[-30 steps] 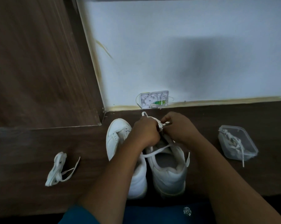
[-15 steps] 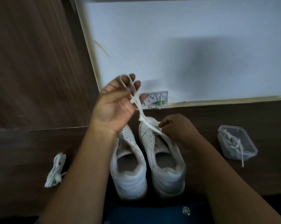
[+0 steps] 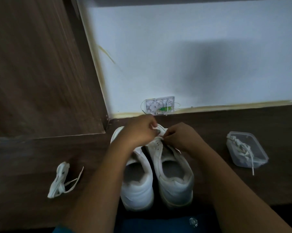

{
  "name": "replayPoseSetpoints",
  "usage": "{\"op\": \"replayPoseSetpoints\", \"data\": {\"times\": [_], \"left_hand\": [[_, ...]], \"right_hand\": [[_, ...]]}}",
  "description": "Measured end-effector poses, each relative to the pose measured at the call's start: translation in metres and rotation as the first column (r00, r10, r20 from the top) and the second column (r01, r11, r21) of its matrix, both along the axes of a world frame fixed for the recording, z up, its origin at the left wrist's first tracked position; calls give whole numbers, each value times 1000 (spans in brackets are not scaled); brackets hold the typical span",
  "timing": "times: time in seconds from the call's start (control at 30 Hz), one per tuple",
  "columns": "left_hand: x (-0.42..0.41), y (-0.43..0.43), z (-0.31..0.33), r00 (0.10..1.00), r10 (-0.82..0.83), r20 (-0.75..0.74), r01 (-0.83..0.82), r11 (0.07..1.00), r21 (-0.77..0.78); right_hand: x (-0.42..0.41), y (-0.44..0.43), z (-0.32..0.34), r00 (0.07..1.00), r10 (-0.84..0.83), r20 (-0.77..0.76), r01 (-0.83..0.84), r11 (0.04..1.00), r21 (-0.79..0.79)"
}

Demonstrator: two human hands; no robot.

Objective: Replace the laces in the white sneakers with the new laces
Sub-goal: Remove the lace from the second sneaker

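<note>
White flat lace (image 3: 156,128) pinched between left hand (image 3: 138,132) and right hand (image 3: 180,137).

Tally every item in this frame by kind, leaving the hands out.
White sneakers: 2, left sneaker and right sneaker.
White lace lots: 3, loose bundle on the floor, tangle in the container (counted as one), held lace at the right sneaker's toe.
Clear plastic container: 1.
Clear wall box: 1.
Total: 7.
</note>
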State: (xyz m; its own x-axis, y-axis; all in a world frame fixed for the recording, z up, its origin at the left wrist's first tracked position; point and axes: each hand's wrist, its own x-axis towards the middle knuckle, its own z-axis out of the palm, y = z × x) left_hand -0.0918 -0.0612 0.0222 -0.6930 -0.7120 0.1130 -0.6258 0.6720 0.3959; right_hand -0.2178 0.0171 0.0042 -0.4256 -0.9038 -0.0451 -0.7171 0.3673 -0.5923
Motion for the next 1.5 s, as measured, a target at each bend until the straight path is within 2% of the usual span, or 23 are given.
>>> {"op": "replayPoseSetpoints", "data": {"times": [0.07,0.13,0.17,0.23,0.27,0.33,0.4,0.43,0.47,0.5,0.53,0.57,0.6,0.67,0.73,0.83,0.93,1.07,1.17,1.23,1.3,1.37,1.5], "left_hand": [[-14,2,-14,984,-161,70,156,985,74],[-16,2,-17,981,-172,87,158,977,145],[-15,1,-17,990,-139,22,133,974,182],[-12,2,-12,985,-62,-159,94,975,203],[-11,2,-9,971,22,-240,41,965,257],[-9,-4,-4,943,214,-254,-113,925,362],[-9,-7,-2,969,231,-85,-206,950,234],[-11,-7,-2,982,191,12,-190,973,129],[-15,-6,-2,987,142,77,-146,987,60],[-19,-4,-4,989,87,116,-92,995,36],[-25,-5,-8,991,40,130,-48,997,56],[-30,-4,-12,991,17,133,-26,997,66],[-35,-4,-16,991,20,133,-28,998,57],[-39,-6,-25,985,68,157,-77,995,56],[-40,-7,-28,982,95,166,-114,987,109],[-38,-10,-28,987,95,133,-124,964,235],[-37,-11,-32,982,142,125,-173,940,295],[-37,5,-26,975,162,149,-199,937,286],[-32,5,-23,980,171,-99,-115,899,423],[-27,3,-25,919,267,-289,-37,790,613],[-24,1,-26,833,370,-412,38,704,709],[-26,-2,-28,738,444,-508,114,660,742],[-28,0,-24,660,402,-635,200,720,664]], "right_hand": [[-1,0,0,999,-9,51,8,1000,23],[-3,0,5,950,-86,299,81,996,29],[-4,1,8,837,-152,525,176,984,4],[-9,5,12,451,-149,880,410,910,-55],[-13,7,14,303,-110,947,514,855,-65],[-22,10,15,186,-124,975,676,736,-35],[-28,12,15,222,-264,939,759,651,4],[-30,12,13,305,-348,886,765,643,-10],[-30,13,11,473,-452,756,729,683,-47],[-31,13,7,672,-533,515,652,755,-69],[-29,13,3,816,-532,226,556,829,-56],[-23,13,1,876,-483,10,483,875,-41],[-19,13,2,901,-428,-72,426,904,-41],[-14,13,6,948,-318,-31,310,939,-145],[-11,12,12,984,-165,62,174,964,-199],[-4,12,13,996,7,86,-2,999,-54],[-2,10,8,998,57,41,-59,997,53],[-8,6,3,999,-2,-47,3,1000,22],[-8,5,0,998,-37,-52,38,999,30],[-9,5,0,996,-17,-83,20,999,31],[-9,4,-1,995,2,-102,0,1000,16],[-8,3,-4,994,2,-111,-2,1000,3],[-8,2,-7,988,-7,-155,4,1000,-18]]}}
